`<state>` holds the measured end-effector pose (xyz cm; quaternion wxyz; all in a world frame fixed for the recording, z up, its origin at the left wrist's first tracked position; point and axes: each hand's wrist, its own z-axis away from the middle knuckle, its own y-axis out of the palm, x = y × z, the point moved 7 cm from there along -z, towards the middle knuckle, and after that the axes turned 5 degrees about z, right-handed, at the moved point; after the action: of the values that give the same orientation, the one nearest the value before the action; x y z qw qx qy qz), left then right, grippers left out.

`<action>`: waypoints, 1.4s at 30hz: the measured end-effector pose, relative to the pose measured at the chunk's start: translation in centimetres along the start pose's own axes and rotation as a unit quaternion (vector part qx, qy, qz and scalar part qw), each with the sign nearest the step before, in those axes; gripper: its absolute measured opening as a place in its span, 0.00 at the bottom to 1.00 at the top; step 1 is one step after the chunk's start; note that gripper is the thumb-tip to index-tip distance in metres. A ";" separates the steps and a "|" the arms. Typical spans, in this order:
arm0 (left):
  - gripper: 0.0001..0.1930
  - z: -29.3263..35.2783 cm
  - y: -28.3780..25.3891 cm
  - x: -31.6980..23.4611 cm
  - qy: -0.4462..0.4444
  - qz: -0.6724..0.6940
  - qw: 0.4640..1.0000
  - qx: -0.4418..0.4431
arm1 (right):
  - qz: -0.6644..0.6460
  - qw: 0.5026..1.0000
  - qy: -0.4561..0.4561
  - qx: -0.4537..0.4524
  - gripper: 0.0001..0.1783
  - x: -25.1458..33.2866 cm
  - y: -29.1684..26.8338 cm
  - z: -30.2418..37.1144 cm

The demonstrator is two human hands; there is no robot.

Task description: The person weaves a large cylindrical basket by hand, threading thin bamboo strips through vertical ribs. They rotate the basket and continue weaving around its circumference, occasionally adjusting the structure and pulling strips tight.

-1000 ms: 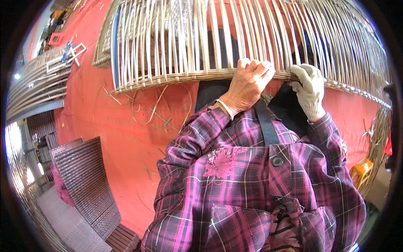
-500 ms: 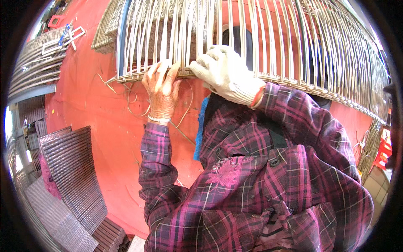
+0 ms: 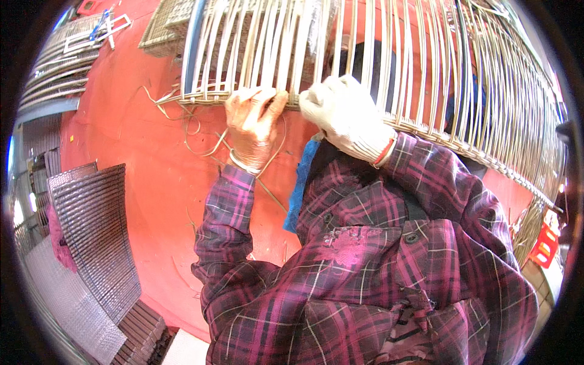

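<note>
Red floor (image 3: 164, 201); left hand (image 3: 252, 125), right hand (image 3: 350, 115) on wicker frame (image 3: 420, 129) rim.

Slatted cane panel (image 3: 267, 55): woven edge (image 3: 420, 129) gripped by gloved right hand (image 3: 345, 114), touched by bare left hand (image 3: 252, 125) just beside. Loose strands (image 3: 272, 194) strewn on red floor covering (image 3: 158, 201).

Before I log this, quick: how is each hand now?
Left hand: fingers bent over the woven edge; whether it grips cannot be told.
Right hand: closed at that edge; anything inside is hidden.
</note>
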<state>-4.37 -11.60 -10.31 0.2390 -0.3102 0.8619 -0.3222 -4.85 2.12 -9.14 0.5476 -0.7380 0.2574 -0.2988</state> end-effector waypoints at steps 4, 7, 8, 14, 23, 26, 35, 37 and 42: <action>0.19 1.1 -0.7 0.4 -0.006 -0.009 1.000 0.004 | 0.014 0.987 -0.026 -0.158 0.20 0.5 -2.4 -0.2; 0.19 2.2 -2.7 2.9 -0.052 -0.015 0.998 -0.010 | 0.028 0.985 -0.041 -0.163 0.21 1.1 -2.0 -1.9; 0.21 2.5 -3.2 4.1 -0.081 -0.028 0.996 0.010 | 0.025 0.986 -0.056 -0.157 0.20 1.3 -1.6 -2.7; 0.27 2.0 -4.1 8.1 -0.087 -0.109 0.984 0.113 | 0.052 0.984 -0.078 -0.152 0.14 3.5 0.8 -7.5; 0.13 1.1 -4.7 8.1 -0.063 -0.101 0.990 0.073 | 0.004 0.989 -0.034 -0.146 0.07 4.0 2.1 -9.0; 0.15 1.7 -4.3 7.8 -0.067 -0.122 0.988 0.058 | 0.009 0.988 -0.045 -0.145 0.07 4.3 2.1 -8.9; 0.30 4.4 -6.7 10.5 -0.138 -0.052 0.989 0.006 | -0.018 0.983 -0.035 -0.179 0.16 4.1 0.7 -9.4; 0.30 4.5 -7.4 12.1 -0.144 -0.072 0.987 0.007 | -0.010 0.981 -0.077 -0.176 0.15 5.1 1.0 -10.5; 0.26 3.0 -7.7 15.0 -0.108 -0.087 0.988 0.067 | 0.053 0.986 -0.102 -0.120 0.16 6.7 2.8 -13.4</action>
<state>-9.96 -27.82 -10.11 0.3221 -0.4006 0.7769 -0.3637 -10.08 -12.15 -7.79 0.4931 -0.8104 0.2733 -0.1596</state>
